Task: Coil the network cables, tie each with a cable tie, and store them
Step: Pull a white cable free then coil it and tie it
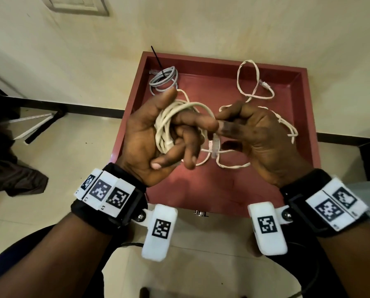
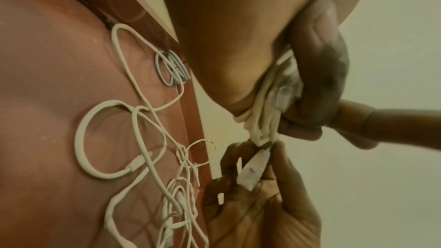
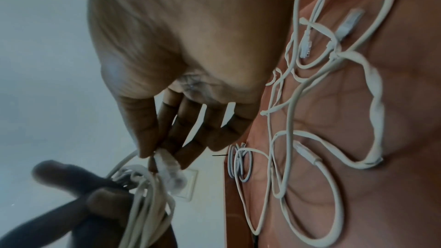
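Observation:
My left hand (image 1: 175, 136) grips a coil of white network cable (image 1: 165, 130) above a red tray (image 1: 296, 82). My right hand (image 1: 233, 127) pinches the clear end plug (image 1: 215, 145) of that cable, right beside the coil. In the left wrist view the coil (image 2: 264, 118) sits under my curled fingers and the plug (image 2: 254, 171) is between the right thumb and fingers. In the right wrist view the plug (image 3: 170, 173) is close against the coil (image 3: 148, 206). A grey coiled cable (image 1: 163, 79) with a black cable tie (image 1: 158, 61) lies in the tray's far left corner.
Loose white cables (image 1: 249, 82) lie tangled across the tray floor, with more under my right hand (image 1: 287, 127). The tray stands against a cream wall. A dark cloth (image 1: 12, 168) lies on the floor to the left.

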